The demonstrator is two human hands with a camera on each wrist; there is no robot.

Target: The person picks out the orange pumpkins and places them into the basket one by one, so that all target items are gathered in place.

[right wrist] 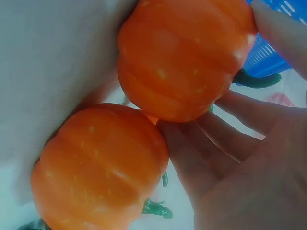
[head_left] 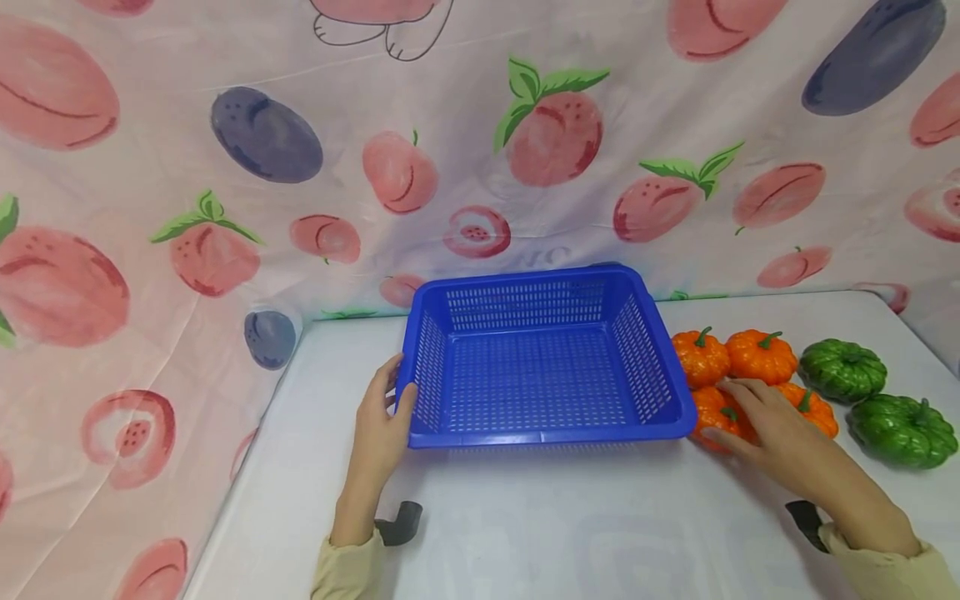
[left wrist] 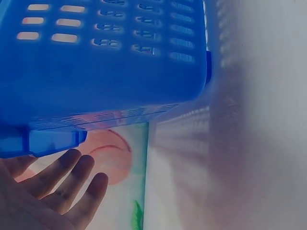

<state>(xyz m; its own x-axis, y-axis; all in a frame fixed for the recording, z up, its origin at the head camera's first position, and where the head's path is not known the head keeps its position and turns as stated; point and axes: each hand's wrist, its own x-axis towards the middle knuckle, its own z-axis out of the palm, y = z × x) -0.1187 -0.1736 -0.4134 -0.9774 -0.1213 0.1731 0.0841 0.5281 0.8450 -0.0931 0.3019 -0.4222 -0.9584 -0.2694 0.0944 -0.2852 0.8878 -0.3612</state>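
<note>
Right of centre in the head view, we grip a pumpkin (head_left: 711, 410) with our right hand (head_left: 783, 435); our left hand (head_left: 382, 427), loosely spread, is at the basket's (head_left: 547, 437) left rim. Crowded neighbours (head_left: 761, 360) might roll if our fingers catch them.

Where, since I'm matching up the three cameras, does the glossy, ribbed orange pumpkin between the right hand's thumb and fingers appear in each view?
Head: the glossy, ribbed orange pumpkin lies right of centre, partly covered by the right hand.
Left wrist: not in it.
Right wrist: top centre, above another orange pumpkin.
Shared landmark: the blue perforated plastic basket, at centre, upper left and upper right respectively.
</note>
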